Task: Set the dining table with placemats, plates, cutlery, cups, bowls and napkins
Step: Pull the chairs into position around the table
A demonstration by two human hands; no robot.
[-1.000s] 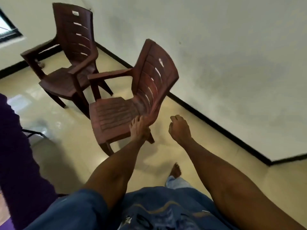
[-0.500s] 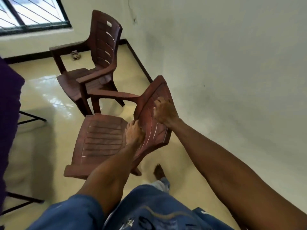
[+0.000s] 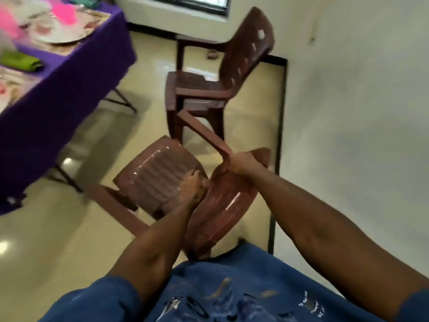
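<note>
Chair [image 3: 160,180] (brown slatted plastic) in both hands, beside purple-clothed table [image 3: 58,89].

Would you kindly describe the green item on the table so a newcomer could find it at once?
Start at the purple-clothed table at upper left. Near its edge, below the round plate, lies a folded lime-green cloth, probably a napkin. It is the only green thing there; its neighbours look pink or white.

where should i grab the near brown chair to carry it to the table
Grip the near brown plastic chair from behind, as now: right hand on the armrest where it meets the backrest, left hand at the backrest's base. The backrest leans toward the person.
</note>
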